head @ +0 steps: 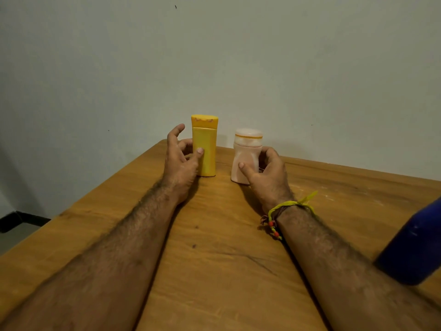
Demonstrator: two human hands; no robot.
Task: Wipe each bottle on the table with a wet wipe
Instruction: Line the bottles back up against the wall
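Two bottles stood upright near the far edge of the wooden tabletop, close to the wall, just beside each other with a gap between. Yellow bottle: tall, flat-sided, yellow flip cap on top with scuffed marks near the cap rim. Pale bottle: shorter, waisted body, cream-pink, domed cap with an orange ring. Left hand was beside the yellow bottle, fingers loosely spread and curled, thumb tip touching its front face; no full wrap visible. Right hand gripped the pale bottle, thumb across the front, fingers curled round its right side. Yellow thread band on the right wrist. Blue object at right edge, cut off, unidentifiable. Dark item at left, unclear.
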